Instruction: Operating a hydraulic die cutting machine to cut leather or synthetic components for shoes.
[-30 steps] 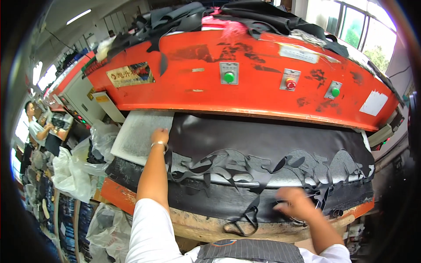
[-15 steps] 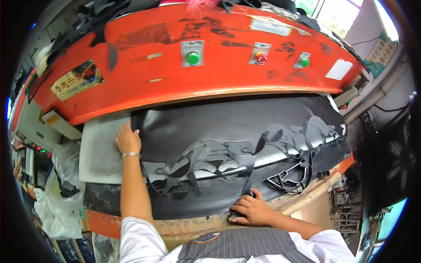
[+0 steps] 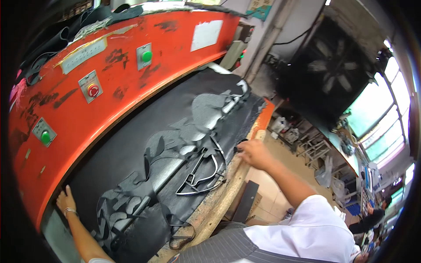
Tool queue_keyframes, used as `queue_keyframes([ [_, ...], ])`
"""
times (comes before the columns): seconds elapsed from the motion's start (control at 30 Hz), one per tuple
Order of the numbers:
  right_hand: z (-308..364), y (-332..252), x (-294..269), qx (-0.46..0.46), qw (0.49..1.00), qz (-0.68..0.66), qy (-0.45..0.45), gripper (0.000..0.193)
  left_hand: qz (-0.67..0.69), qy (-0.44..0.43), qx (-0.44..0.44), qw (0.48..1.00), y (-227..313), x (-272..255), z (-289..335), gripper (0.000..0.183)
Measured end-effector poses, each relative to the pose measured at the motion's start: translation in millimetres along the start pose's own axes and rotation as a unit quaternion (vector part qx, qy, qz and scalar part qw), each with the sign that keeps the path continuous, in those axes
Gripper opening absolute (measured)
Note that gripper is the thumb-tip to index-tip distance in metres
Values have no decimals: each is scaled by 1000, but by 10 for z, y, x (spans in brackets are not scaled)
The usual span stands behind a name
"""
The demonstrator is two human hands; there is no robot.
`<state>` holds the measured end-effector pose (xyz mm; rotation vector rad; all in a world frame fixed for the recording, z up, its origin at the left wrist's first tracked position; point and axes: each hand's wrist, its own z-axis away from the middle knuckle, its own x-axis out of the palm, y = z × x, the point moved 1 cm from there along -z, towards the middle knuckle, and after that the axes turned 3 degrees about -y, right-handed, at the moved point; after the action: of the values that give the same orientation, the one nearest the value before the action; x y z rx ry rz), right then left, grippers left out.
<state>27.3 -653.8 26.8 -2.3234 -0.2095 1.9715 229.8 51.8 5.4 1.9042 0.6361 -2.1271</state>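
A wide black sheet [image 3: 127,144] lies beneath the front of an orange press; its near edge is a ragged web of cut-out holes. My left hand [image 3: 66,201], a bangle at its wrist, rests with fingers stretched out at the sheet's left edge, close under the press beam. At the table's front right edge my right hand [image 3: 255,154] has its fingers closed on a small black piece [image 3: 241,143], partly hidden by them. Between my hands a black metal cutting die [image 3: 191,179] with bright edges lies near the front. A dark loop-shaped piece [image 3: 193,232] sits further left.
The orange press beam [image 3: 144,79] spans the back, bearing green buttons [image 3: 147,56] and a red one [image 3: 93,90]. Black scraps [image 3: 79,22] are heaped on top. A worn rounded rim [image 3: 228,193] borders the table front. A dark fan [image 3: 333,65] stands at right.
The view has swung right. My right hand has left the dark loop-shaped piece and moved right to the small black piece. My left hand stays at the sheet's left edge.
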Motion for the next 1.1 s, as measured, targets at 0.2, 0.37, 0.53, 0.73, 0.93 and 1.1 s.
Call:
queue_keyframes([
  [0.2, -248, -309, -79, -318, 937, -29, -144, 43, 69, 112, 103, 986, -72, 246, 950, 61],
  [0.37, -55, -505, -178, -455, 859, 81, -219, 65, 104, 53, 91, 989, -152, 467, 1732, 71],
  [0.53, -25, -645, -261, -427, 840, -14, -335, 63, 160, -35, 100, 981, -249, 356, 1949, 67],
  [0.73, 104, -1457, -1549, -336, 775, -191, -500, 62, 180, -2, 145, 973, -492, 426, 1271, 65],
  [0.93, -189, -3127, -1404, -460, 830, -73, -308, 65, 148, 48, 79, 985, -838, 505, 752, 66],
  [1.1, -510, -4441, -26, -481, 862, -105, -121, 64, 178, 37, 137, 974, -957, 717, 1159, 64],
])
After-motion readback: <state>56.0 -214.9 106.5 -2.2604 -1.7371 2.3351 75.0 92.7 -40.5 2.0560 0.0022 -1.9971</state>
